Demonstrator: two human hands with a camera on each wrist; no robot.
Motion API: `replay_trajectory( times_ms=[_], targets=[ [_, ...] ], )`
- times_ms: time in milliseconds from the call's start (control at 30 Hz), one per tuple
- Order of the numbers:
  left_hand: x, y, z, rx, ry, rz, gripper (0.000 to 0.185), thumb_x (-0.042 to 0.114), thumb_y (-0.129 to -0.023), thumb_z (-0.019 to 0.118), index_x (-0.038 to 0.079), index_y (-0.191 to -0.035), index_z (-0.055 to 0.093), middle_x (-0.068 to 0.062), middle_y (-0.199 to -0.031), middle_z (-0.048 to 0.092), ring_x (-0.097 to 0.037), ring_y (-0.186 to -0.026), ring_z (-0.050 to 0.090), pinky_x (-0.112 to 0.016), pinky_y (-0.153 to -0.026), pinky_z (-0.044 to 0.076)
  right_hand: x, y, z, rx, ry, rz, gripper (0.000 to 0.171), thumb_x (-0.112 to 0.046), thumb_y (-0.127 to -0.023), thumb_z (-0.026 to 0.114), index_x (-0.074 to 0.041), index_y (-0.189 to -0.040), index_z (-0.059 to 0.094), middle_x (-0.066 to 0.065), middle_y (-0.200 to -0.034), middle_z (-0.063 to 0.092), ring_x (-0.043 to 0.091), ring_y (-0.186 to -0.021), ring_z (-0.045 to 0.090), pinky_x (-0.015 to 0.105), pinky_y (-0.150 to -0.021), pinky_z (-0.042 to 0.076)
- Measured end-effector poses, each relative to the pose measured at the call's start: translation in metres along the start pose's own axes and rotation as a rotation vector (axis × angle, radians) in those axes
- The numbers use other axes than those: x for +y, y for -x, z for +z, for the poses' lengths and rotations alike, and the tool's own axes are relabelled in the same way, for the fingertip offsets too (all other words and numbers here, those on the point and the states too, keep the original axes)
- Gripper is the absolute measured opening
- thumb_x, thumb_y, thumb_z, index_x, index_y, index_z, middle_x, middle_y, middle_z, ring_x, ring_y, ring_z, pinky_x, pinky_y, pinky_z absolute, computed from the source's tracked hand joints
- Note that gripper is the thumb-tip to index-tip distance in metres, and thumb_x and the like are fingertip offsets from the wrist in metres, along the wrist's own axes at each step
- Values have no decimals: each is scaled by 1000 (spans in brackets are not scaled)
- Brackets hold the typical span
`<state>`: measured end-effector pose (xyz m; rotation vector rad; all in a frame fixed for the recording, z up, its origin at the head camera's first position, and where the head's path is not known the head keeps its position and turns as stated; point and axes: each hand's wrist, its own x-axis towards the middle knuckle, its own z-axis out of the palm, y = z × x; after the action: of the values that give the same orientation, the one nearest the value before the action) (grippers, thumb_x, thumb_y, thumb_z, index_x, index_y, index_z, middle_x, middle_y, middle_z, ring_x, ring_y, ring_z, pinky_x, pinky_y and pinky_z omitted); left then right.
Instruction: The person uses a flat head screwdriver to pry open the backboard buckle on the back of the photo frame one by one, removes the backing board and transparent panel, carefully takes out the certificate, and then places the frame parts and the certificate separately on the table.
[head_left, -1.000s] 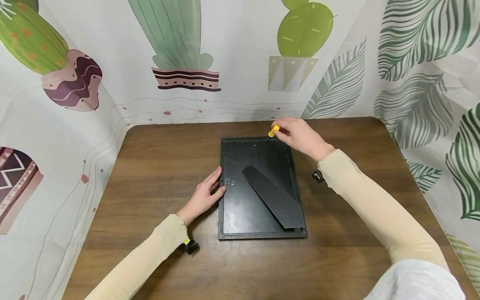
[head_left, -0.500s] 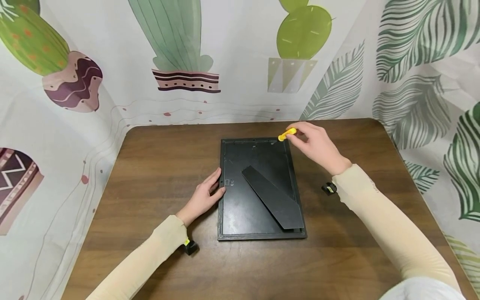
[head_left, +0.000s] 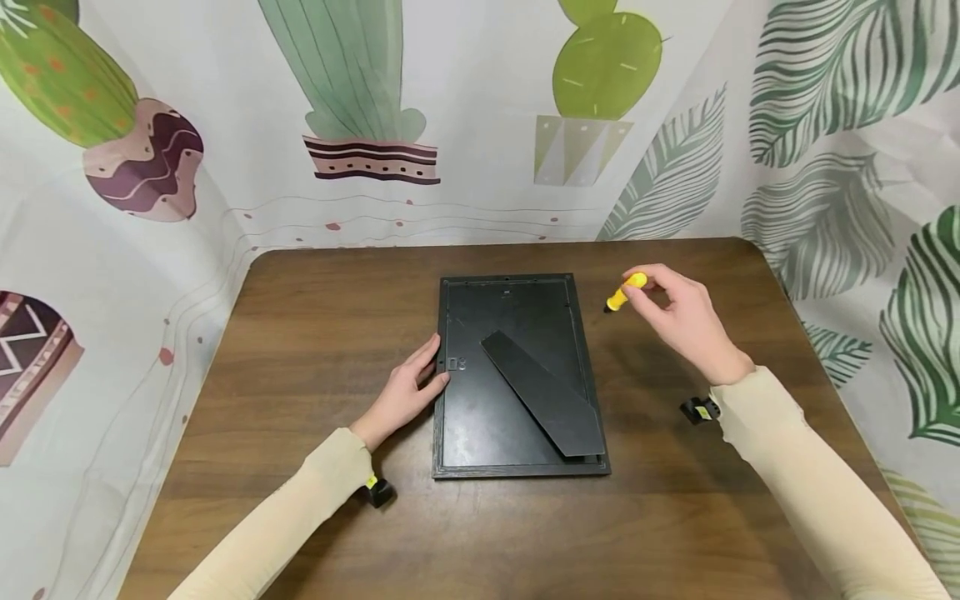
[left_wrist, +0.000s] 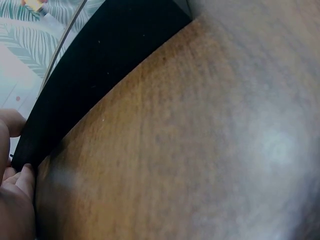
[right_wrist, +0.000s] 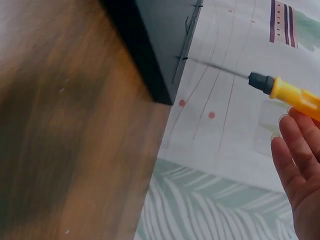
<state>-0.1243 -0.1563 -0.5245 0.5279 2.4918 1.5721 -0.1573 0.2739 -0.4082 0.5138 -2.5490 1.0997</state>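
While the left sleeve (head_left: 277, 517) extends behind the left fingers, a black wrist unit (head_left: 380, 492) sits beneath its cuff. The left hand (head_left: 402, 396) has extended, relaxed fingers, with the thumb set apart from them; thumb and fingertips touch the left edge of the black frame (head_left: 480, 429). The frame lies back side up on the wooden table (head_left: 300, 333), directly to the right of these fingers. A small metal fitting (head_left: 456, 364) is located just right of the left fingertips, inside the rim. Further right of them, the stand leg (head_left: 551, 404) runs diagonally across the back panel, its wide end near the lower right corner. To the right of the frame and well apart from the left fingers, the yellow screwdriver (head_left: 626, 292) is held above the table, its black collar pointing down and away from the right fingertips. The right hand (head_left: 688, 321) pinches the handle between thumb and fingers, nearly closed at the tips; the remaining fingers extend loosely below the handle. A second wrist unit (head_left: 699, 409) and the right sleeve (head_left: 810, 475) follow behind the right fingers. Beyond both hands hangs a printed cloth (head_left: 480, 108).
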Motion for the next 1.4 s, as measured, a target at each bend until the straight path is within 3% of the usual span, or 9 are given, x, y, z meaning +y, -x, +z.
replay_trajectory(
  times_ms=[200,433,700,833,933,1067,1167,1400],
  targets=[
    [-2,1,0,0,-10,6,72,10,-102,68,-1,-162,29,-20,-169,25,-35,-146,43,-36,-115,42,6,11,-7,-29,47,42,9,-12,-100,72,-10,-108,69,-2,-92,64,10,-76,50,16,-59,39],
    [-1,0,-1,-4,-4,-3,72,10,-102,68,-1,-162,29,-20,-170,24,-34,-146,43,-35,-115,42,11,18,-2,-83,48,35,11,-7,-98,73,-9,-107,67,1,-89,65,12,-75,54,15,-58,43],
    [1,-1,-3,-16,31,-25,72,9,-101,69,-2,-161,30,-20,-169,25,-35,-146,43,-37,-115,43,9,33,15,-331,206,-99,13,0,-102,63,-4,-108,52,2,-84,51,16,-73,51,31,-63,47],
    [3,-2,-6,-13,65,-39,71,7,-101,70,-4,-160,33,-22,-168,28,-37,-145,44,-40,-114,45,9,45,24,-477,216,-55,12,-2,-102,62,-5,-103,51,0,-79,46,14,-70,48,31,-61,45],
    [3,-3,-6,-5,63,-43,69,6,-101,70,-5,-159,35,-23,-166,30,-37,-144,46,-40,-112,46,13,53,30,-537,210,-22,11,-7,-101,67,-9,-97,58,-4,-75,46,11,-67,46,27,-61,43],
    [3,-3,-6,4,62,-38,68,5,-100,70,-6,-158,36,-25,-165,31,-39,-142,48,-42,-111,47,19,61,36,-540,199,-68,12,-12,-98,74,-13,-90,65,-9,-71,49,6,-63,44,24,-59,42],
    [8,-3,-6,7,66,-33,67,2,-99,70,-9,-156,36,-28,-164,31,-42,-142,47,-45,-111,47,21,64,38,-531,201,-103,11,-15,-96,76,-16,-89,68,-12,-73,55,5,-64,46,28,-64,46],
    [5,-3,-3,18,53,-31,68,4,-100,69,-8,-157,35,-26,-165,32,-40,-143,45,-37,-110,47,20,63,44,-508,207,-129,6,-20,-96,77,-15,-95,74,-9,-83,68,7,-71,55,37,-73,55]
  ],
)
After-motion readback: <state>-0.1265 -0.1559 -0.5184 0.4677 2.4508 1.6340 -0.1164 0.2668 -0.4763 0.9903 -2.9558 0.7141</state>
